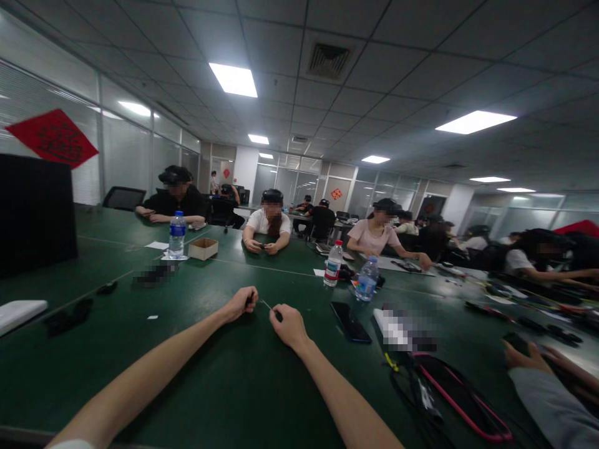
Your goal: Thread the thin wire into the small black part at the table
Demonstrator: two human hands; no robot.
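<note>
Above the green table (210,380), my left hand (242,304) is closed round a small dark thing, mostly hidden by the fingers. Facing it, my right hand (290,325) grips a thin tool (266,304) with a dark handle and a slim metal shaft. The shaft points up and left toward my left hand, and a small gap seems to lie between its tip and the fingers. To the right of my right hand lies a black phone (350,322), touched by neither hand.
Two water bottles (332,265) stand beyond the phone; another bottle (176,236) and a small cardboard box (203,249) are at the far left. A pink-edged black case (463,393) and cables lie at right, near a co-worker's hands (524,355). Several people sit around.
</note>
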